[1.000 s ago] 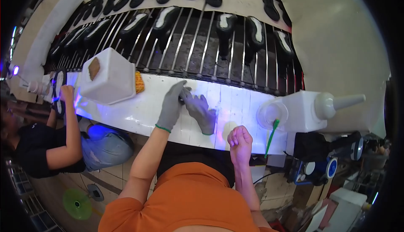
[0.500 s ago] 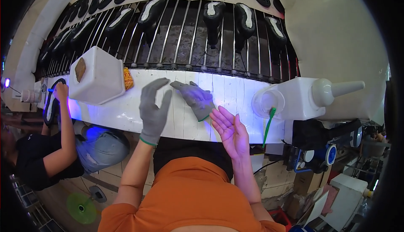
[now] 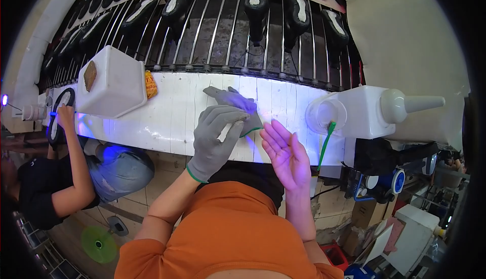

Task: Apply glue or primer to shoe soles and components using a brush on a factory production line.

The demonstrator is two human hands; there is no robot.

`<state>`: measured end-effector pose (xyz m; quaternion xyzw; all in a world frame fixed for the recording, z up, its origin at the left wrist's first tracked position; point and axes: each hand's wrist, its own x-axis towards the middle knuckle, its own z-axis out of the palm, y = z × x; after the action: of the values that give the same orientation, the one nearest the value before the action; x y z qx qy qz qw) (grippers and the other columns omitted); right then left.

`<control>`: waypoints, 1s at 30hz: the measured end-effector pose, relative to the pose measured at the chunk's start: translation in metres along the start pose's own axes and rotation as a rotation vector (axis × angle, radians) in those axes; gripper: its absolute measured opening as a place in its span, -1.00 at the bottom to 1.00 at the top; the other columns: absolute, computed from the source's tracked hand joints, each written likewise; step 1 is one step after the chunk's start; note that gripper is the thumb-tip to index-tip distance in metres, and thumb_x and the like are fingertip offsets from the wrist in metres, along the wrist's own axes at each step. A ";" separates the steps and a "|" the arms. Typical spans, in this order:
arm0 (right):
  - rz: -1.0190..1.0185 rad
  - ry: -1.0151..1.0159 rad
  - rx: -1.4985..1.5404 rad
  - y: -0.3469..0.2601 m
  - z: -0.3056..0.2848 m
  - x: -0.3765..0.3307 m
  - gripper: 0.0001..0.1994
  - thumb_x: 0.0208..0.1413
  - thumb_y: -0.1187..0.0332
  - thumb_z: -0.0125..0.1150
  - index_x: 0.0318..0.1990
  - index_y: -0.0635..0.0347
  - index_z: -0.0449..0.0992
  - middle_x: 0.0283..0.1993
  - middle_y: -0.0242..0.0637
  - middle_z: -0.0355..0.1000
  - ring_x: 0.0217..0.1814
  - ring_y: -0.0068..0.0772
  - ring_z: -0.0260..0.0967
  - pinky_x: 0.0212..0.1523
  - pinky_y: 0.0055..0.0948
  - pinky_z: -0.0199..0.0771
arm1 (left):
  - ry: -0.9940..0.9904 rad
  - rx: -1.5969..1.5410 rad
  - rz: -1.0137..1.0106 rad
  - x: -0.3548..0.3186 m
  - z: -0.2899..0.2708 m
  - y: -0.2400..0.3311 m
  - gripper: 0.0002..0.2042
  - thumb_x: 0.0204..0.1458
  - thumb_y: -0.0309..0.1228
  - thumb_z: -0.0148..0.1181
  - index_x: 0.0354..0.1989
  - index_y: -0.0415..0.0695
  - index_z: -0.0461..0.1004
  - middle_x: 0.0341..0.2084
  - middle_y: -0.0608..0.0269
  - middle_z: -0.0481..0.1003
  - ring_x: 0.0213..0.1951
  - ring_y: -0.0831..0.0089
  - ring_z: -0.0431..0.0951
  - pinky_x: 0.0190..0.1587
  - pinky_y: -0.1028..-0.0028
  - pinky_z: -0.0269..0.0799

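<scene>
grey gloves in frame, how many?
2. One grey glove is worn on the left hand; a second glove lies flat on the white bench, just beyond it.

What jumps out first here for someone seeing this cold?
The hands at centre: the left hand wears a grey glove, the right hand is bare and open, palm up, over the white bench. A second grey glove lies flat on the bench just beyond them. Behind runs a rack of metal rods carrying dark shoe soles, with a white jug at the right.
</scene>
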<state>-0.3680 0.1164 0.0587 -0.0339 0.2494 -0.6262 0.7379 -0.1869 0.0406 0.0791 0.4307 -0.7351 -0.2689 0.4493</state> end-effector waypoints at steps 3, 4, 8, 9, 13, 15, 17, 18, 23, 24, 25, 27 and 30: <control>-0.104 -0.156 0.020 0.001 -0.005 0.003 -0.65 0.34 0.16 -0.14 -0.14 0.30 0.43 -0.20 -0.20 0.42 -0.12 -0.30 0.38 -0.03 -0.36 0.40 | -0.007 -0.020 -0.001 -0.002 0.002 -0.001 -0.86 -0.04 -0.54 0.20 -0.28 -0.13 0.56 -0.31 0.24 0.54 -0.20 0.29 0.50 -0.08 0.38 0.35; -0.109 -0.075 -0.013 0.000 -0.006 0.002 -0.72 0.33 0.19 -0.09 -0.29 0.24 0.37 -0.37 -0.32 0.30 -0.29 -0.42 0.26 -0.21 -0.44 0.32 | -0.014 0.021 0.013 -0.002 0.003 -0.002 -0.86 -0.05 -0.53 0.22 -0.28 -0.11 0.57 -0.32 0.25 0.54 -0.21 0.28 0.49 -0.10 0.37 0.35; -0.188 0.088 -0.233 -0.005 -0.004 -0.007 -0.68 0.35 0.21 -0.12 -0.47 0.12 0.28 -0.63 -0.49 0.16 -0.59 -0.57 0.04 -0.51 -0.57 0.06 | -0.099 0.235 0.140 -0.004 0.008 -0.010 -0.82 -0.09 -0.42 0.28 -0.27 -0.04 0.56 -0.31 0.28 0.49 -0.26 0.29 0.45 -0.19 0.37 0.33; -0.197 0.067 -0.247 -0.005 -0.004 -0.008 -0.68 0.35 0.21 -0.12 -0.47 0.12 0.28 -0.63 -0.49 0.16 -0.59 -0.57 0.04 -0.51 -0.57 0.06 | -0.098 0.235 0.138 -0.006 0.010 -0.011 -0.82 -0.09 -0.42 0.28 -0.27 -0.04 0.56 -0.31 0.28 0.49 -0.26 0.29 0.45 -0.19 0.37 0.33; -0.317 0.105 -0.562 0.002 -0.003 -0.007 -0.64 0.34 0.21 -0.11 -0.53 0.12 0.31 -0.72 -0.49 0.09 -0.66 -0.60 0.00 -0.59 -0.59 0.05 | -0.291 0.411 0.112 -0.014 0.029 -0.022 -0.78 -0.08 -0.34 0.27 -0.22 -0.02 0.51 -0.33 0.28 0.42 -0.26 0.29 0.42 -0.23 0.34 0.33; -0.271 0.164 -0.555 0.008 -0.003 -0.005 -0.64 0.34 0.22 -0.09 -0.51 0.16 0.39 -0.73 -0.50 0.11 -0.67 -0.63 0.02 -0.60 -0.61 0.04 | -0.354 0.467 0.084 -0.016 0.035 -0.032 -0.77 -0.07 -0.35 0.26 -0.20 -0.03 0.50 -0.32 0.27 0.41 -0.24 0.26 0.42 -0.20 0.32 0.34; -0.061 0.257 -0.952 0.013 -0.003 -0.004 -0.72 0.31 0.27 -0.04 -0.25 0.24 0.56 -0.70 -0.51 0.21 -0.65 -0.71 0.09 -0.60 -0.66 0.06 | -0.312 0.460 0.078 -0.019 0.039 -0.039 -0.82 -0.06 -0.33 0.24 -0.28 -0.04 0.45 -0.38 0.25 0.38 -0.27 0.31 0.43 -0.29 0.33 0.32; 0.023 0.247 -0.967 0.017 -0.002 -0.003 -0.71 0.29 0.33 -0.02 0.05 0.23 0.51 -0.66 -0.49 0.29 -0.65 -0.77 0.10 -0.61 -0.71 0.05 | -0.285 0.450 0.114 -0.021 0.040 -0.040 -0.82 -0.06 -0.33 0.24 -0.28 -0.04 0.45 -0.38 0.25 0.38 -0.27 0.31 0.43 -0.29 0.33 0.32; 0.040 0.201 -0.952 0.028 0.002 0.008 -0.66 0.29 0.39 -0.05 0.17 0.18 0.41 -0.67 -0.49 0.25 -0.67 -0.76 0.07 -0.63 -0.72 0.02 | -0.157 0.225 -0.055 -0.023 0.030 -0.033 -0.85 -0.01 -0.40 0.20 -0.27 -0.13 0.45 -0.42 0.18 0.42 -0.33 0.19 0.47 -0.28 0.29 0.39; 0.021 0.202 -0.932 0.031 0.002 0.010 -0.67 0.28 0.40 -0.06 0.15 0.21 0.42 -0.67 -0.46 0.26 -0.68 -0.76 0.05 -0.65 -0.71 0.00 | -0.156 0.227 -0.053 -0.022 0.027 -0.029 -0.85 -0.01 -0.40 0.20 -0.27 -0.13 0.45 -0.42 0.18 0.42 -0.33 0.19 0.47 -0.28 0.29 0.39; 0.001 0.203 -0.912 0.033 0.003 0.012 -0.68 0.28 0.41 -0.07 0.13 0.23 0.43 -0.68 -0.44 0.27 -0.69 -0.75 0.04 -0.66 -0.70 -0.02 | -0.150 0.137 -0.132 -0.022 0.025 -0.024 -0.85 0.01 -0.43 0.19 -0.26 -0.16 0.44 -0.43 0.16 0.43 -0.35 0.17 0.48 -0.29 0.30 0.40; 0.062 0.138 -0.924 0.037 0.002 0.014 -0.72 0.28 0.42 -0.09 0.07 0.25 0.44 -0.68 -0.40 0.28 -0.72 -0.74 0.02 -0.69 -0.69 -0.05 | -0.139 0.047 -0.209 -0.021 0.021 -0.012 -0.86 0.02 -0.45 0.18 -0.26 -0.18 0.44 -0.43 0.14 0.44 -0.38 0.16 0.49 -0.31 0.30 0.42; 0.162 0.087 -0.824 0.042 0.001 0.021 -0.76 0.28 0.41 -0.15 -0.01 0.25 0.41 -0.69 -0.38 0.28 -0.76 -0.71 -0.01 -0.72 -0.67 -0.08 | -0.110 -0.378 -0.438 -0.021 0.015 0.006 -0.92 0.11 -0.53 0.08 -0.27 -0.27 0.43 -0.44 0.31 0.43 -0.41 0.56 0.44 -0.29 0.54 0.38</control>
<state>-0.3273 0.1055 0.0379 -0.2800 0.5120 -0.4150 0.6980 -0.1986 0.0618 0.0685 0.4725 -0.5846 -0.5147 0.4124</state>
